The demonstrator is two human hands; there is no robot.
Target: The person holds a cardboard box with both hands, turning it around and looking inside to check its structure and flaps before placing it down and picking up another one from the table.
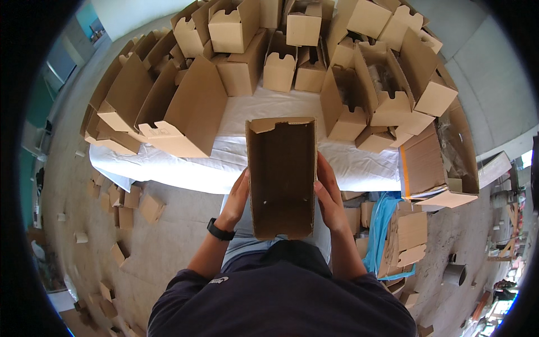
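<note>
Between my two hands I hold an open cardboard box (282,168), its hollow brown inside turned up toward me. The near and far rims show cut notches, and nothing is seen lying in it. My left hand (238,199), with a black band on the wrist, presses on the box's left wall. On the opposite wall rests my right hand (331,196), thumb near the rim and fingers along the side. The box is in front of my body, at the near edge of a table under a white cloth (269,115).
Cardboard bins crowd the table's left (193,106), back (236,28) and right (387,84), some holding clear plastic. A larger carton (429,160) stands at the right corner. Below it are flattened cardboard (411,233) and blue plastic sheeting (382,230). Small boxes (151,208) litter the floor at left.
</note>
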